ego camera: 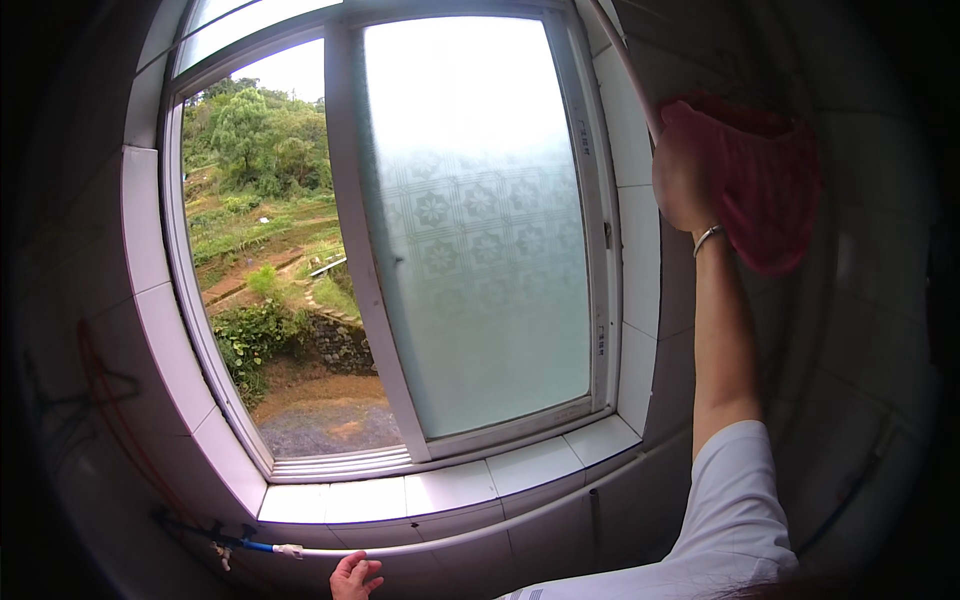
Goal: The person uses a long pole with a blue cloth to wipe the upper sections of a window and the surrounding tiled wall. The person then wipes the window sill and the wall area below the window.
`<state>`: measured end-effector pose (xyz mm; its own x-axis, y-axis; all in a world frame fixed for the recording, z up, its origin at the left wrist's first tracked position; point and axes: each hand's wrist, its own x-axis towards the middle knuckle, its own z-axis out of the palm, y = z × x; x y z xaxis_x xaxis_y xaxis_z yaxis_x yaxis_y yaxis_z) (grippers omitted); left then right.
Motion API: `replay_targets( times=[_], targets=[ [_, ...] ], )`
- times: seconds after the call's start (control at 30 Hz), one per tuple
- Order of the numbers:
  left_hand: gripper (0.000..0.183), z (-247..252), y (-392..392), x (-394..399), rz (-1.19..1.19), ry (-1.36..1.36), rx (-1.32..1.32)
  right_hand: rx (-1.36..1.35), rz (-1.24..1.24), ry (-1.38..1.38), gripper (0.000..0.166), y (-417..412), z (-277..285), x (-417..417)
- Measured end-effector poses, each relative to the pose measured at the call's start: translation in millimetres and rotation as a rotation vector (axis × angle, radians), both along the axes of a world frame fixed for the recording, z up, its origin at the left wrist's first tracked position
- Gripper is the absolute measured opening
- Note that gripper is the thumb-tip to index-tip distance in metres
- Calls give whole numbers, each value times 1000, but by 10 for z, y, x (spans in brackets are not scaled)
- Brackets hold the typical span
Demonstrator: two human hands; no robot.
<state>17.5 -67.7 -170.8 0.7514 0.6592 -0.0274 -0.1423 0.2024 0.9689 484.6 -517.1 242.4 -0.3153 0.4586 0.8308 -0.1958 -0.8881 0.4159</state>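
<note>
My right hand (684,180) is raised at the upper right, at the end of a light pole (626,64) that runs up beside the window. A pink-red cloth item (772,187) hangs right against this hand; the hand is blurred, so its grip is unclear. My left hand (355,576) is low at the bottom edge, fingers apart and slightly bent, holding nothing visible. Its fingertips are close to a white water pipe (450,538) below the window sill; whether they touch it cannot be told.
A sliding window with a frosted patterned pane (487,300) and a half open to a hillside fills the middle. Below it runs a tiled sill (450,486). At lower left are a tap (223,555) and an orange hose (112,405) on the dark tiled wall.
</note>
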Motion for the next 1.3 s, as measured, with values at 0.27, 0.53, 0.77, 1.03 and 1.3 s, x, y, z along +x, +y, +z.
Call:
replay_targets(
  times=[0.27, 0.53, 0.77, 1.03, 1.3],
  targets=[
    [27, -17, -18, 17, 14, 18, -14, 272, 1051, 407, 21, 82, 42, -265],
    [27, -57, -22, 44, 11, 7, 7, 479, 1044, 321, 37, 51, 27, -8],
    [27, -111, -14, 31, 40, 27, 1, 445, 1137, 396, 36, 410, -79, -241],
    [27, -81, -60, -9, 60, 32, 3, 590, 1623, 924, 36, 746, -127, -655],
    [27, -80, -72, -49, 91, 54, -25, 529, 1175, 759, 35, 560, -47, -495]
  ],
)
